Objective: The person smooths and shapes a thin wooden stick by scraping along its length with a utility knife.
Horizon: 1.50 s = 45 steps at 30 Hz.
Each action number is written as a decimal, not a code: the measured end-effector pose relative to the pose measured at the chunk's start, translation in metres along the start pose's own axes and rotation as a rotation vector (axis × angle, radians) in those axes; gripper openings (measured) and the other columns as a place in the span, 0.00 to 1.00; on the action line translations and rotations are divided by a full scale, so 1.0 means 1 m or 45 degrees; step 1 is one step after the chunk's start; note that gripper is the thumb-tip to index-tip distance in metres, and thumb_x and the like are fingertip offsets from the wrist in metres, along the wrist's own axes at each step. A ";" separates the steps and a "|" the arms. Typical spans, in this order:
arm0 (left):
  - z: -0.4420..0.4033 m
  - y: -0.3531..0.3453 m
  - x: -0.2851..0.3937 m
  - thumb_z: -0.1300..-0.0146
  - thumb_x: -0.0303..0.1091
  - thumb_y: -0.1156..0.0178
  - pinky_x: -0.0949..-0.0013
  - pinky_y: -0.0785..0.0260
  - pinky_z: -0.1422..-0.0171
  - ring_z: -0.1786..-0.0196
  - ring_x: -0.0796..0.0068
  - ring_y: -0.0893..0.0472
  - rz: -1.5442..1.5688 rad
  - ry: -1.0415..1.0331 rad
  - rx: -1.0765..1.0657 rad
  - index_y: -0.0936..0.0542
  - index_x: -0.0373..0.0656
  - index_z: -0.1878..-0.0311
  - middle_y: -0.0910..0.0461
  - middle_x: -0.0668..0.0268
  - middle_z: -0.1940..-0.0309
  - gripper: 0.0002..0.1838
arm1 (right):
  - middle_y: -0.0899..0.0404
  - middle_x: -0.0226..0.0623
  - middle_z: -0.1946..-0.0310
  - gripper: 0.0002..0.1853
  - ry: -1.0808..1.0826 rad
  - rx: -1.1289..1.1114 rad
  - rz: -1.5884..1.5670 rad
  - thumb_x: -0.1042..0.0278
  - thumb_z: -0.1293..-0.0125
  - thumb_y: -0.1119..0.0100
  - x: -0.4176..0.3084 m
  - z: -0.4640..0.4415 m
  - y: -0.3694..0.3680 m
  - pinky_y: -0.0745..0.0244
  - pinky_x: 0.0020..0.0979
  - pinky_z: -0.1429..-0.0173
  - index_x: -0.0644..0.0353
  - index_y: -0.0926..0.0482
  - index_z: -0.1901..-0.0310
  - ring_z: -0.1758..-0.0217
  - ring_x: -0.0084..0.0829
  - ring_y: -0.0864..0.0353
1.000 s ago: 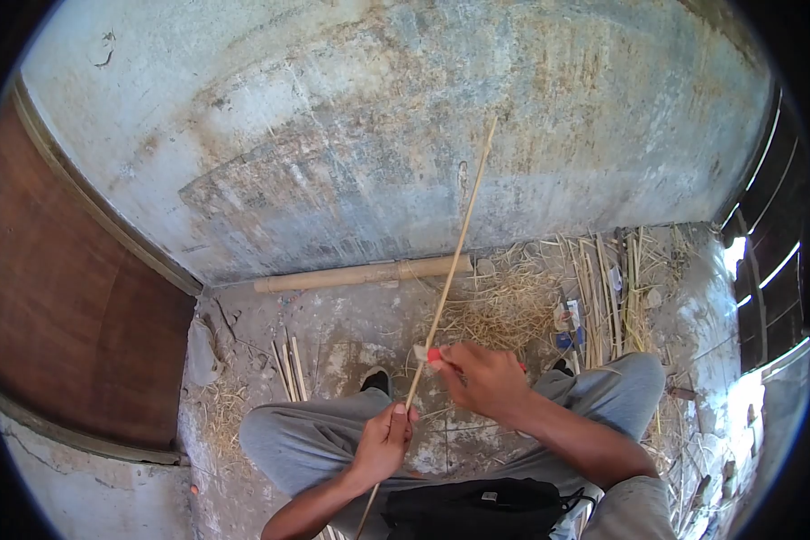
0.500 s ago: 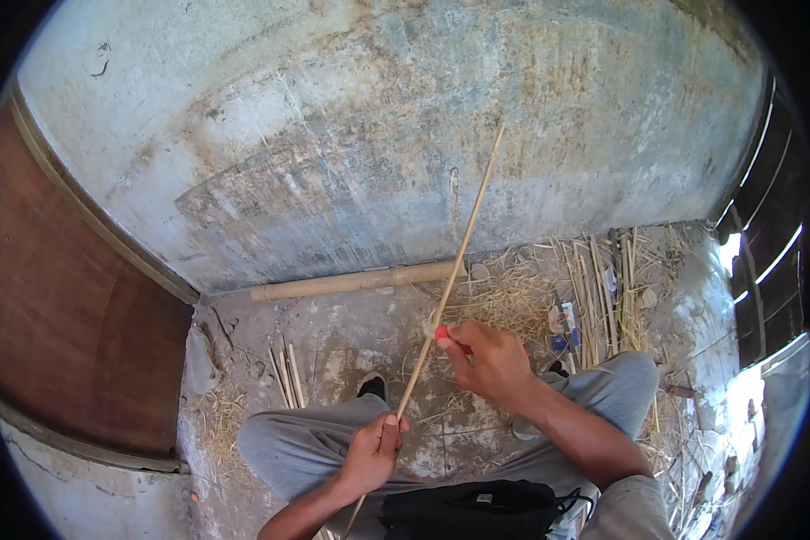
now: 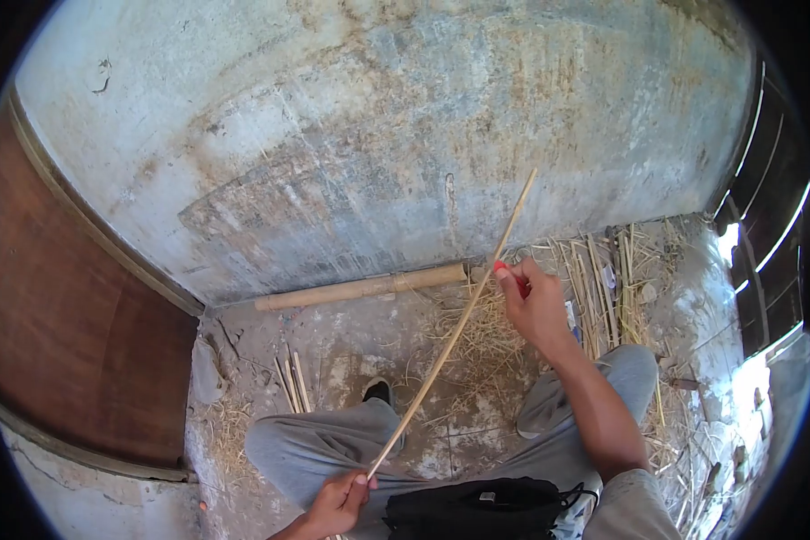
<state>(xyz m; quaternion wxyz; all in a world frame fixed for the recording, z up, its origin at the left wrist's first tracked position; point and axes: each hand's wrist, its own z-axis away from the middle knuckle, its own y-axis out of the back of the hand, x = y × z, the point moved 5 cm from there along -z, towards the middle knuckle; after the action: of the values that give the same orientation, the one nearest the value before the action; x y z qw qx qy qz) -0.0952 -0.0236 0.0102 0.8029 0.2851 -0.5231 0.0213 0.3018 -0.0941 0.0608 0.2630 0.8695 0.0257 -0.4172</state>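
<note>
A long, thin bamboo stick (image 3: 447, 353) slants from my lap up toward the wall. My left hand (image 3: 337, 506) is closed around its lower end, close to my body. Farther up, my right hand (image 3: 542, 310) grips a small tool with a red handle (image 3: 521, 286), held against the stick's upper part. Its working edge is too small to make out. The stick's far tip stands beyond my right hand, in front of the wall.
Shavings (image 3: 486, 369) litter the floor between my legs. Several bamboo strips (image 3: 603, 297) lie to the right, and a few more sticks (image 3: 292, 382) on the left. A thick bamboo pole (image 3: 360, 290) rests along the wall (image 3: 405, 153). A brown door (image 3: 81, 306) stands at left.
My right hand has moved up and right along the stick with the red-handled tool. My left hand has shifted down toward my body, and the stick's tip has dropped to the right.
</note>
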 end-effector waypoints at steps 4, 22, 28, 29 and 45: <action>0.024 0.015 0.005 0.22 0.47 0.56 0.72 0.44 0.77 0.83 0.82 0.38 -0.018 -0.094 0.223 0.23 0.39 0.63 0.37 0.74 0.86 0.22 | 0.24 0.45 0.83 0.11 -0.070 0.016 0.007 0.66 0.34 0.37 0.002 -0.007 0.006 0.29 0.40 0.73 0.65 0.25 0.69 0.80 0.45 0.21; 0.081 0.026 -0.026 0.26 0.56 0.53 0.72 0.48 0.77 0.82 0.83 0.41 0.138 0.241 0.110 0.30 0.45 0.76 0.40 0.75 0.86 0.27 | 0.20 0.48 0.78 0.11 0.019 -0.068 0.229 0.60 0.33 0.40 0.020 -0.005 -0.019 0.27 0.49 0.69 0.60 0.23 0.66 0.73 0.53 0.18; 0.108 0.027 -0.039 0.28 0.62 0.51 0.73 0.50 0.78 0.82 0.84 0.42 0.335 0.355 0.140 0.30 0.46 0.76 0.41 0.75 0.86 0.29 | 0.20 0.40 0.80 0.15 -0.352 0.197 0.203 0.57 0.33 0.38 0.075 -0.027 0.004 0.26 0.38 0.71 0.63 0.22 0.65 0.76 0.41 0.17; 0.109 0.027 -0.037 0.28 0.61 0.51 0.74 0.50 0.77 0.82 0.84 0.42 0.304 0.350 0.168 0.30 0.46 0.76 0.41 0.75 0.86 0.29 | 0.20 0.38 0.80 0.16 -0.375 0.131 -0.038 0.57 0.33 0.37 0.073 -0.022 -0.005 0.26 0.34 0.70 0.64 0.21 0.64 0.75 0.33 0.18; 0.075 0.029 -0.030 0.25 0.54 0.51 0.76 0.51 0.77 0.81 0.87 0.43 0.255 0.118 0.225 0.18 0.42 0.60 0.40 0.79 0.84 0.24 | 0.34 0.23 0.88 0.23 -1.086 -0.255 -0.865 0.46 0.34 0.35 0.038 0.023 -0.043 0.50 0.23 0.82 0.61 0.20 0.72 0.87 0.15 0.41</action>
<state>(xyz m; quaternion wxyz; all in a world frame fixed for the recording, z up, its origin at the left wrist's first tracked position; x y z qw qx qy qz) -0.1807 -0.0275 0.0195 0.7919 0.2996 -0.5074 0.1603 0.2985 -0.0746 0.0017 0.1822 0.5371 0.2354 -0.7893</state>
